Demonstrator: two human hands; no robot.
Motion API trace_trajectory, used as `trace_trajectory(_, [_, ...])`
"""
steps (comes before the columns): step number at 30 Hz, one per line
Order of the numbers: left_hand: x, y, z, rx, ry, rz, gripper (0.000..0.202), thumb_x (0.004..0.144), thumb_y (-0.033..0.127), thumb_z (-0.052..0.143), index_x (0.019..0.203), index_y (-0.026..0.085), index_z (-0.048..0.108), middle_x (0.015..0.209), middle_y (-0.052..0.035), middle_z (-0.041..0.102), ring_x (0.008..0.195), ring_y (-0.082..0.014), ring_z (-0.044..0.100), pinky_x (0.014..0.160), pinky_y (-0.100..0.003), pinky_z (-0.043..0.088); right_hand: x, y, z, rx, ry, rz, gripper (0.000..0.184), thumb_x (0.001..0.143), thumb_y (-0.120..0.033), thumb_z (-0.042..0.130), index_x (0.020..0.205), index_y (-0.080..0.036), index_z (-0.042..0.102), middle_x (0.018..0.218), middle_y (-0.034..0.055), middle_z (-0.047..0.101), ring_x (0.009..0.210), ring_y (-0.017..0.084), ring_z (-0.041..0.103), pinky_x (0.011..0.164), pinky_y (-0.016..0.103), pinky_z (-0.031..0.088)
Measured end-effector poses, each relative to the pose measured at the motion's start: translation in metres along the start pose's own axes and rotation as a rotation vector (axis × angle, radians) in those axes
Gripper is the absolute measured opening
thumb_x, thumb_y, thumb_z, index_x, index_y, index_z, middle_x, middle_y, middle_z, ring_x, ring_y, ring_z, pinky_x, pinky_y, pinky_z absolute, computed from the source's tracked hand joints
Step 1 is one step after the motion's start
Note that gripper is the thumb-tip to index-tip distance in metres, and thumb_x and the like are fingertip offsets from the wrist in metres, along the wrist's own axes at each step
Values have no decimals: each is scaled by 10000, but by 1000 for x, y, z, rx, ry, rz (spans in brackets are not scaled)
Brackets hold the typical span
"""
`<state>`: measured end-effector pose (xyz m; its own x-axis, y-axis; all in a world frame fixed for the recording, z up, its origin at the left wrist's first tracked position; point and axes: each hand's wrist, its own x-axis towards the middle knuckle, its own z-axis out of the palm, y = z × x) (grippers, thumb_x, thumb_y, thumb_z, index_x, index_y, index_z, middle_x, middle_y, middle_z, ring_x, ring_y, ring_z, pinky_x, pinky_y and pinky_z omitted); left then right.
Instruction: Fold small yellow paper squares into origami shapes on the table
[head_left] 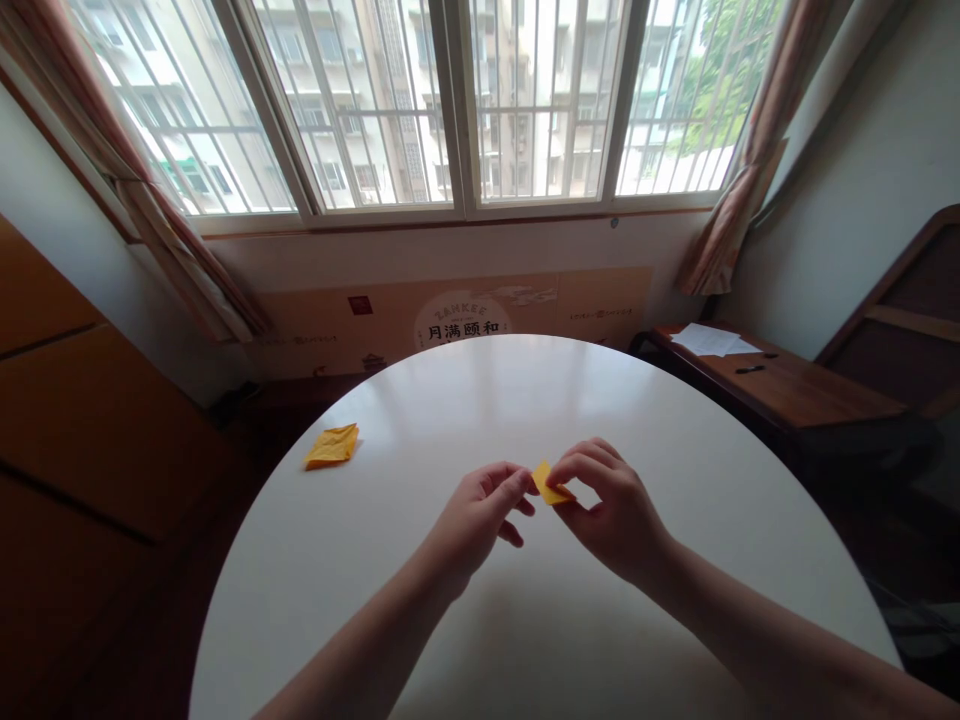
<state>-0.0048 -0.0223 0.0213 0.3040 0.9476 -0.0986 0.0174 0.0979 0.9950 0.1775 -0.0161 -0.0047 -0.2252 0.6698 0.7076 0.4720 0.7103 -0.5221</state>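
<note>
Over the white round table [465,400], the left hand [480,515] and right hand [611,510] pinch a small yellow paper [550,487], apparently mid-folding, while another folded yellow sheet [332,446] lies well apart, seemingly finished.

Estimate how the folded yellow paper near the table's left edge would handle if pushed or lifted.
Probably very light: a similar yellow piece is pinched between left hand and right hand. The folded yellow paper would likely slide easily, since the white table looks glossy. Its raised, creased flaps suggest it is floppy.
</note>
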Motion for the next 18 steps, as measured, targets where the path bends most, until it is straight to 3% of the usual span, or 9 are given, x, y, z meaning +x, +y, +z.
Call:
trace_trajectory(6, [1,-2,-2,-20,-6,-67,326,754,429,730,862,121,729,826,-85,688,734,-154,592,533,-193,458,-2,-4,1,-90,-49,-111,120,824,-123,681,861,-236,689,860,50,653,843,218,564,755,365,498])
trace_trajectory(10, [5,-3,-6,42,77,-62,312,765,412,697,854,113,717,795,-81,684,714,-166,616,517,-208,463,-3,-5,1,-54,-103,-114,322,806,-33,601,1015,-258,697,963,63,613,933,227,570,811,380,515])
trace_trajectory(13, [8,-5,-10,158,105,-21,284,779,387,643,858,120,700,766,-65,670,672,-166,612,511,-228,475,-3,-5,-1,34,-78,-16,454,782,-11,536,1145,-261,646,1060,78,590,996,235,577,843,391,521])
trace_trajectory(16, [9,-8,-13,297,41,23,243,792,361,596,817,135,683,709,-35,639,588,-142,567,479,-227,454,-1,-4,-4,110,-75,135,272,845,-128,566,1081,-232,651,1072,83,620,945,230,594,796,376,522])
trace_trajectory(18, [8,-9,-13,370,-2,41,234,802,357,583,796,144,679,681,-21,621,558,-130,543,467,-219,436,1,-1,-6,148,-143,232,129,887,-241,595,991,-216,669,971,65,667,839,209,601,733,347,510])
